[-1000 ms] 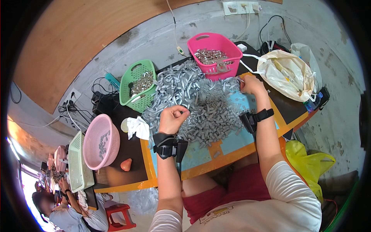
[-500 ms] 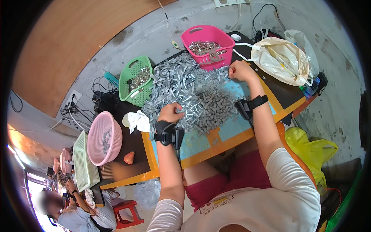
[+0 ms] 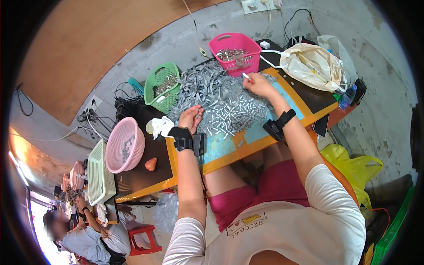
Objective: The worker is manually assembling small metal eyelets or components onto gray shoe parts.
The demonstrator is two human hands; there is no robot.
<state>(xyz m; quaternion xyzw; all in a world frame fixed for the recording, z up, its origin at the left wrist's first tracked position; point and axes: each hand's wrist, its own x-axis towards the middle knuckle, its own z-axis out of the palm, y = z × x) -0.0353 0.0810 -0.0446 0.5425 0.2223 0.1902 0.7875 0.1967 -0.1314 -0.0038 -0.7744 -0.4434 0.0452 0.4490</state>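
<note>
A broad heap of small silver-grey metal pieces (image 3: 238,114) covers the table in front of me, some curved strips toward the back and short bright pieces toward the front. My left hand (image 3: 191,118) rests at the heap's left edge, its fingers curled; whether a piece sits in them I cannot make out. At the far right of the heap, just before the pink basket (image 3: 240,66), my right hand (image 3: 260,85) pinches a small whitish metal piece (image 3: 246,76). Shiny metal parts lie inside that basket. Black straps with small boxes circle both my wrists.
Left of the heap stand a green basket (image 3: 166,102) of metal parts, a white cloth (image 3: 162,126), a pink round basket (image 3: 138,152) and a reddish fruit (image 3: 151,164). A plastic bag (image 3: 304,70) lies far right. A co-worker (image 3: 88,238) sits at lower left.
My right hand has shifted left, with the whitish piece now plain in its fingers. My left hand has turned and drawn back left. More bright pieces show at the heap's front.
</note>
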